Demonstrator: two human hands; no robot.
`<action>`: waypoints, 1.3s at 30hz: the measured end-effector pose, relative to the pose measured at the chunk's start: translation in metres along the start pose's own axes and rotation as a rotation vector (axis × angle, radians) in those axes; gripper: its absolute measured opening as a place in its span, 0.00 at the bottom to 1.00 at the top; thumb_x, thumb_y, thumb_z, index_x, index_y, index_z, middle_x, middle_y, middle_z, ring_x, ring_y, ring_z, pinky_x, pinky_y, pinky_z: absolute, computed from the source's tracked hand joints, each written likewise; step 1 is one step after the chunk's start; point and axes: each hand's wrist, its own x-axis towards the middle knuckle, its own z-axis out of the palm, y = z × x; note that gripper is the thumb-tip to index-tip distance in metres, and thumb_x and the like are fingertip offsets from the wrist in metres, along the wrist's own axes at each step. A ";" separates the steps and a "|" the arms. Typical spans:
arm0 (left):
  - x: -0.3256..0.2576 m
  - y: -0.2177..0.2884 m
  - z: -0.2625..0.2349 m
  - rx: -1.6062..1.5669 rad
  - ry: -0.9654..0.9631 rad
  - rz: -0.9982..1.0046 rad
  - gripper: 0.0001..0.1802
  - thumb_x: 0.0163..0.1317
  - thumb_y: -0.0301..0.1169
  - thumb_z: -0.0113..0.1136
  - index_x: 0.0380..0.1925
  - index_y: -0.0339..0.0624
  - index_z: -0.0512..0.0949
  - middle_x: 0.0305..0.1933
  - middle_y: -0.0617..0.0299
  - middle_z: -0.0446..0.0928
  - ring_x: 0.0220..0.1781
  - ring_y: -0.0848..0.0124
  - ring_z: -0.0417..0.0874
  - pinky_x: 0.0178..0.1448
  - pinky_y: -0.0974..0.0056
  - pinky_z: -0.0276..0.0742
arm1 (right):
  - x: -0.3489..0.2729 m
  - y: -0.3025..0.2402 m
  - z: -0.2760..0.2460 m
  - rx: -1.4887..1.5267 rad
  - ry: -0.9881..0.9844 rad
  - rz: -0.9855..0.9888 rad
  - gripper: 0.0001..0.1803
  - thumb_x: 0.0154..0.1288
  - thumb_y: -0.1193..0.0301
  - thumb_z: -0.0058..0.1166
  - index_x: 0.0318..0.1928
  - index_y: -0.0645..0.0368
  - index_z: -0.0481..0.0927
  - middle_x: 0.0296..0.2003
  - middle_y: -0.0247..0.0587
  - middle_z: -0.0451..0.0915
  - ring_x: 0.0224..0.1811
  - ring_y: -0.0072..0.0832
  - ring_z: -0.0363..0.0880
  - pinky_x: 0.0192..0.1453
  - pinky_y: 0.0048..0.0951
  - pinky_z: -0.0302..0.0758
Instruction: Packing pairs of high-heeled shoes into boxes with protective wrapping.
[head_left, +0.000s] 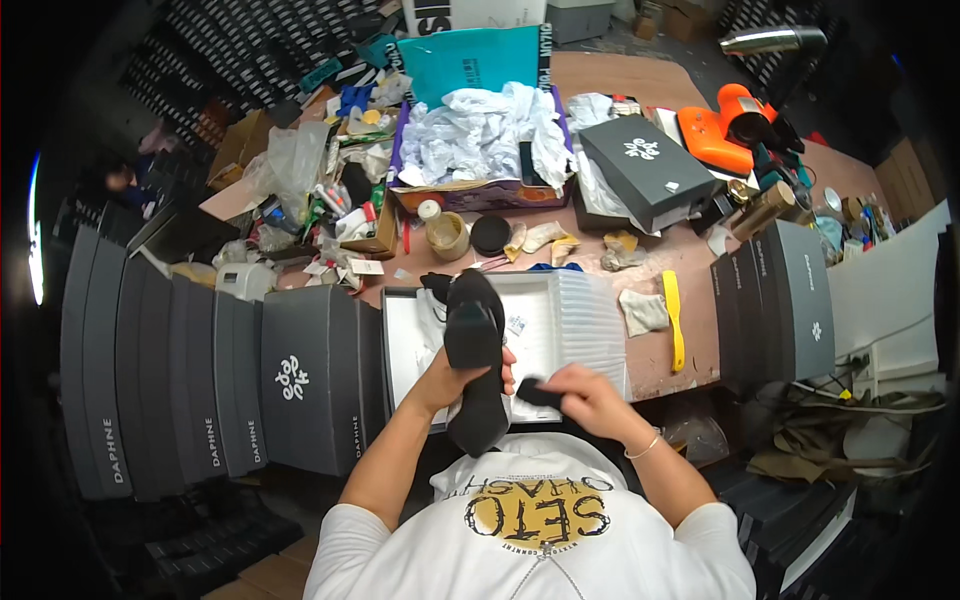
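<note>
My left hand [452, 384] is wrapped round the middle of a black shoe [474, 325] with a thick heel, held up in front of my chest. Its narrower end [478, 428] points back toward my shirt. In the fingers of my right hand [592, 402] is a small dark pad-like piece [540, 393], just right of the shoe and apart from it; its exact kind is unclear. Beneath both hands lies an open white-lined shoebox [535, 300] with white paper and something black at its left. A translucent ribbed packing sheet [588, 320] hangs over the box's right side.
Grey shoeboxes [310, 385] stand in a row at left, more [800, 300] at right. Behind are a carton [480, 195] of crumpled white paper, a jar [447, 236], a closed grey box [650, 165] and an orange tool [715, 140]. A yellow brush [674, 320] lies beside a cloth [643, 312].
</note>
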 end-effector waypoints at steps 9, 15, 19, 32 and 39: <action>0.022 -0.040 -0.017 -0.632 -0.310 -0.063 0.26 0.58 0.48 0.52 0.36 0.31 0.76 0.26 0.50 0.78 0.22 0.60 0.81 0.35 0.56 0.78 | 0.073 -0.075 -0.005 -0.373 0.423 -0.396 0.25 0.50 0.81 0.55 0.52 0.63 0.76 0.42 0.46 0.74 0.41 0.40 0.74 0.47 0.36 0.72; 0.017 -0.047 -0.022 -0.246 -0.004 -0.132 0.22 0.61 0.41 0.50 0.43 0.30 0.73 0.29 0.48 0.79 0.27 0.57 0.83 0.34 0.57 0.81 | 0.047 -0.046 0.015 -0.451 0.076 -0.250 0.20 0.49 0.81 0.53 0.46 0.61 0.79 0.39 0.44 0.75 0.42 0.41 0.74 0.48 0.38 0.72; 0.025 -0.029 -0.024 -0.126 0.020 -0.283 0.20 0.64 0.37 0.46 0.49 0.33 0.71 0.30 0.53 0.78 0.30 0.61 0.84 0.36 0.62 0.81 | 0.021 0.024 -0.030 -0.441 0.417 -0.025 0.20 0.50 0.85 0.51 0.47 0.63 0.79 0.39 0.49 0.75 0.40 0.43 0.76 0.45 0.36 0.74; 0.005 0.012 0.037 1.473 0.154 -0.117 0.15 0.57 0.35 0.54 0.34 0.32 0.74 0.27 0.42 0.78 0.33 0.44 0.81 0.38 0.48 0.75 | 0.025 0.004 -0.005 0.634 -0.152 0.212 0.42 0.62 0.73 0.60 0.71 0.65 0.51 0.57 0.42 0.70 0.53 0.20 0.72 0.55 0.26 0.74; -0.005 0.003 0.034 1.601 0.054 -0.262 0.13 0.57 0.34 0.53 0.30 0.31 0.74 0.25 0.43 0.78 0.32 0.47 0.82 0.38 0.48 0.77 | 0.009 0.005 0.032 0.728 -0.053 0.335 0.46 0.59 0.71 0.65 0.70 0.68 0.50 0.55 0.42 0.71 0.52 0.22 0.73 0.53 0.24 0.76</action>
